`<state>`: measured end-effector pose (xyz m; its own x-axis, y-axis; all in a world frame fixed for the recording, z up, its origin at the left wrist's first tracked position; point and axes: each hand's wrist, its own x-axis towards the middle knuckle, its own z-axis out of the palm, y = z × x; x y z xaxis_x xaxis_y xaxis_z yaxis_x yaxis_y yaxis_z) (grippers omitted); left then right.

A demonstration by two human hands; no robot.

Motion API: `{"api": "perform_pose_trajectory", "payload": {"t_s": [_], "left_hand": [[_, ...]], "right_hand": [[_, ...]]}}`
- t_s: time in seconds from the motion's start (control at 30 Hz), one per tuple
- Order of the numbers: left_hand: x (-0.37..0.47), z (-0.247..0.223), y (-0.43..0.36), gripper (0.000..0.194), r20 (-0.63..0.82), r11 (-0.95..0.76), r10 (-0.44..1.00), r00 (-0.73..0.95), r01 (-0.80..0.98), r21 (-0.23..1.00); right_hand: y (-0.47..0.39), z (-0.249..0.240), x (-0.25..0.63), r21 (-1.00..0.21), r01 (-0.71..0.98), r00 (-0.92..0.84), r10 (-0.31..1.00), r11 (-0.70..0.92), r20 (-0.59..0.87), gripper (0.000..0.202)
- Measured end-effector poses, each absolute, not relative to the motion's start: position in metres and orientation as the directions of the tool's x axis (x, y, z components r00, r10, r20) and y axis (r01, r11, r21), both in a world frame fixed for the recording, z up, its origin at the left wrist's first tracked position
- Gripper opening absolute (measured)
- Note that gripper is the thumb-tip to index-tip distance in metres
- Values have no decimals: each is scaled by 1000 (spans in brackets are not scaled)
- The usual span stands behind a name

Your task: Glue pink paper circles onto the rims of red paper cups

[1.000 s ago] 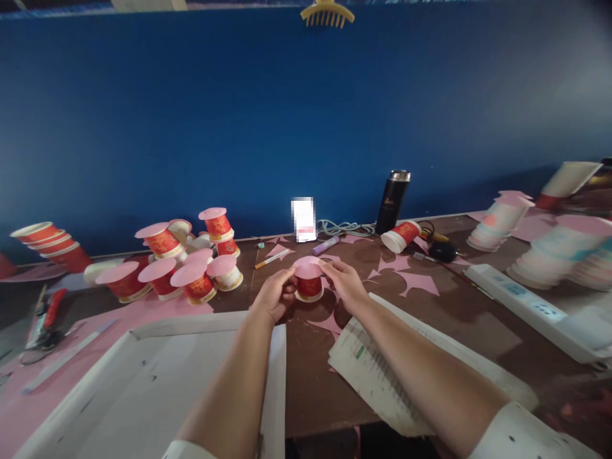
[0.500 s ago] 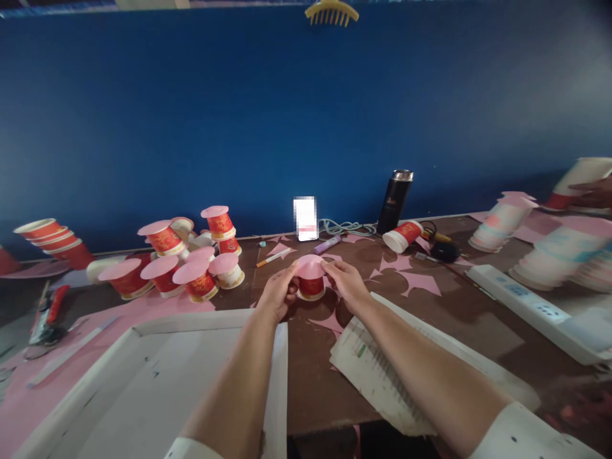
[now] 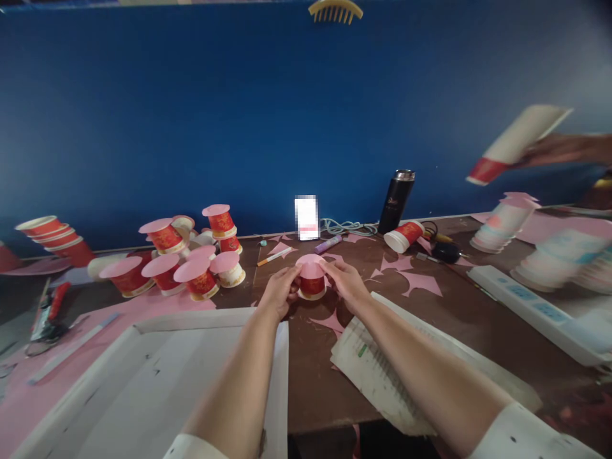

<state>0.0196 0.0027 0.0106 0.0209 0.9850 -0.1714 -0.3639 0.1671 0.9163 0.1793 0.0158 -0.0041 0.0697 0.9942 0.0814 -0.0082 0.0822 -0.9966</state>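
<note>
In front of me a red paper cup (image 3: 312,289) stands upside down on the table. A round pink paper disc (image 3: 310,264) lies across its top. My left hand (image 3: 280,292) pinches the disc's left edge between thumb and fingers. At the opposite edge my right hand (image 3: 348,282) is closed on the disc in the same way. Off to the left is a group of red cups topped with pink discs, one of them a red cup (image 3: 195,282). Pink paper scraps (image 3: 423,283) with curved cut-outs lie to the right of my hands.
A white tray (image 3: 283,382) fills the front left. Printed paper (image 3: 373,376) lies under my right forearm. At the back stand a phone (image 3: 306,218) and a black flask (image 3: 396,203). A power strip (image 3: 521,303) lies right. Another person's hand (image 3: 549,150) holds stacked cups (image 3: 521,140).
At the far right, the other person's hand has lifted the stacked cups up and to the left. My hands, the disc and the cup have hardly moved.
</note>
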Motion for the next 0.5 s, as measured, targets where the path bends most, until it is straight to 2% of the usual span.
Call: {"api": "perform_pose_trajectory", "payload": {"t_s": [0.5], "left_hand": [[19,9,4,44,-196,190,981,17,-344,920]], "right_hand": [[16,-4,180,-998,9,62,997,55,56,41]]}}
